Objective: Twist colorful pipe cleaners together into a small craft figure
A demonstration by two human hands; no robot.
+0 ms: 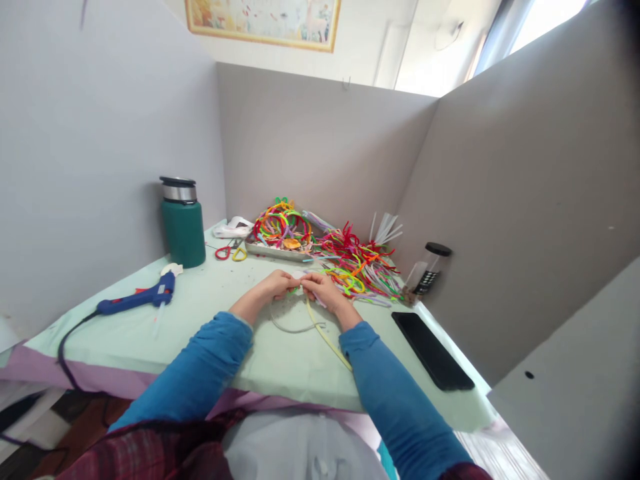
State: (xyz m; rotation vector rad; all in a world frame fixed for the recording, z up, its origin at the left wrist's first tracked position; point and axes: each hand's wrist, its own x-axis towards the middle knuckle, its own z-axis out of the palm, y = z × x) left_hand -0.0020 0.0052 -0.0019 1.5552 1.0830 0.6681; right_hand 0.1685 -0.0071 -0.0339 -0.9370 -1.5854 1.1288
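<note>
Pipe-cleaner stems, two, at the middle of the worktop: one pale yellow, running from the fingertips toward the right sleeve; one grey, curved. Hands, two, left and right, brought together, fingers bent, pinching stem ends between the fingertips; which hand grips which stem is hidden. Forearms, two, blue-sleeved, converging from the lower edge, where they are cut off. Black phone-like slab, one, at right. Blue glue gun, one, at left, cord partly out of sight. Green flask, one. Clear black-lidded jar, one, blurred. Small loops, two: red, yellow. Metal tray, one, heaped; coloured pipe-cleaner pile beside it, too tangled to count. Framed picture, one, top cut off.
</note>
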